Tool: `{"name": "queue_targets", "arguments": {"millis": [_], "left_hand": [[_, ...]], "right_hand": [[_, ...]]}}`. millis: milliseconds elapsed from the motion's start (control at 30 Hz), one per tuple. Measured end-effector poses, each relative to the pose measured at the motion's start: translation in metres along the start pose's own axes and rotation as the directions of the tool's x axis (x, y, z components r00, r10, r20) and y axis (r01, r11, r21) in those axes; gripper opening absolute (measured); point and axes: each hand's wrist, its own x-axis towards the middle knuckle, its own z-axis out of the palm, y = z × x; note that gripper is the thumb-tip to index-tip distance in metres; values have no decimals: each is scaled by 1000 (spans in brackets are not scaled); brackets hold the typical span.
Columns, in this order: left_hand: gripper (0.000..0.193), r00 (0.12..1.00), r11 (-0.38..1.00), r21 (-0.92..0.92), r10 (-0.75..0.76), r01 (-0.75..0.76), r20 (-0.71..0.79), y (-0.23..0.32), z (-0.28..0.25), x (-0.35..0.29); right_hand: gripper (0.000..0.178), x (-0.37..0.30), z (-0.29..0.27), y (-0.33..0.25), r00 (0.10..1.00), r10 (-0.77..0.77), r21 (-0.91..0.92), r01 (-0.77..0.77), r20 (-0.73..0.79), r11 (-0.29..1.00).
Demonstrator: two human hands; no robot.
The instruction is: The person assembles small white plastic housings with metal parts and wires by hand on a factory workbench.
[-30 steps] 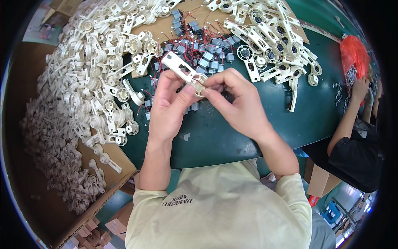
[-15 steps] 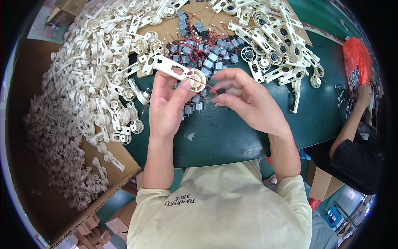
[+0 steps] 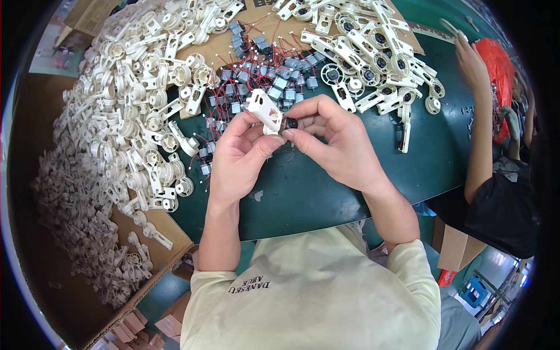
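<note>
Holding a white plastic bracket between thumb and fingers, the left hand sits just left of frame centre, closed on the part's lower end. The right hand meets it from the right; its fingertips are pinched on a small dark motor that touches the bracket's lower end. Both hands are together above the green table.

Compared with the earlier frames, the bracket has changed attitude: half a second ago it lay long and nearly flat across the fingers with its ring end showing, and it now stands turned on end, so only a short blocky face is visible. The right hand has closed in from slightly lower right and now contacts the part.

Behind the hands, at upper centre, lies a cluster of loose motors with red wires. A large heap of white brackets fills the upper left and runs down into a cardboard box at lower left. Assembled brackets lie at upper right. At the right edge another person's arm reaches toward a red bag.
</note>
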Motion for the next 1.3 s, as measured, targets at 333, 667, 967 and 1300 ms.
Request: {"name": "queue_targets", "arguments": {"millis": [333, 667, 967, 1300], "left_hand": [[33, 999, 1000, 3, -23, 23, -41, 2, 0, -4], [31, 999, 1000, -5, -26, 25, -43, 8, 4, -3], [33, 999, 999, -2, -35, 35, -29, 4, 6, -1], [30, 990, 963, 246, 132, -113, -59, -13, 16, -4]], "right_hand": [[19, 1, 2, -5, 995, -63, -235, 80, 78, 969], [29, 1, 6, 0, 996, 20, -80, -12, 92, 997], [23, 7, 1, 1, 978, 192, 258, -206, 81, 944], [24, 4, 7, 5, 958, 282, 308, -282, 45, 909]]}}
